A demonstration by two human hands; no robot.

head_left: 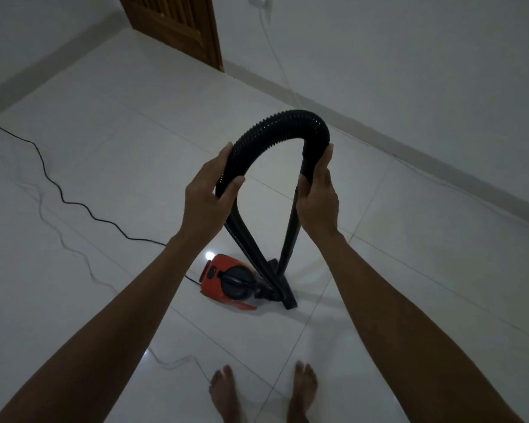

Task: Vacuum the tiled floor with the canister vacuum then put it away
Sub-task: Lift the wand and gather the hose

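Observation:
A small red and black canister vacuum (226, 280) sits on the white tiled floor (135, 148) in front of my bare feet. Its black ribbed hose (275, 125) arches up at chest height. My left hand (208, 190) grips the left side of the arch. My right hand (316, 190) holds the hose's right end where it joins the black wand (290, 236). The wand runs down to a black floor nozzle (287, 297) resting on the tiles beside the canister.
A black power cord (61, 198) snakes across the floor from the far left to the canister. A wooden door (177, 25) stands at the back corner. A thin white cable (275, 56) hangs from a wall socket. White walls bound the room on the right and rear.

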